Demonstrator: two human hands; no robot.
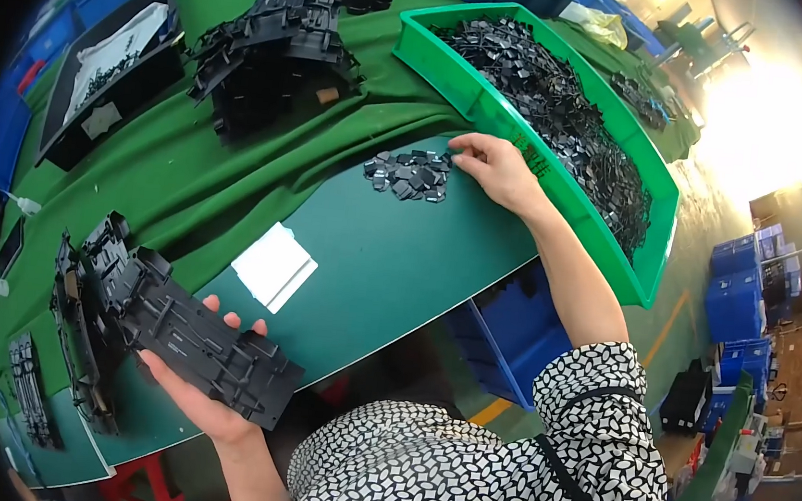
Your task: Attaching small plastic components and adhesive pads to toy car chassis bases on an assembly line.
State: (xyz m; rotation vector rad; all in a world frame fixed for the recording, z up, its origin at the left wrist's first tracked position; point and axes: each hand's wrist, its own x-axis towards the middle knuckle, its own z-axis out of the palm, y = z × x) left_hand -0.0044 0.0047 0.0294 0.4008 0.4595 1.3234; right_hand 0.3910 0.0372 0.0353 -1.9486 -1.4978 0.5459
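A long black moulded plastic chassis (209, 343) rests in my left hand (198, 403), its palm and thumb under the near side and fingertips curled over the far edge. The part lies tilted above the bench's near left. My right hand (498, 170) is at the right end of a small pile of flat black plastic pieces (410, 176), thumb and forefinger drawn together. Whatever is between those fingertips is too small to make out. Between the pile and the chassis lies a white card (274, 265) on the green bench top (371, 257).
A green tub (644, 284) full of small black pieces stands by my right forearm. Black chassis parts (285, 46) are stacked at the back; more parts (83, 345) lean at left. A black tray (64, 136) sits far left. A blue bin (493, 346) is below the bench edge.
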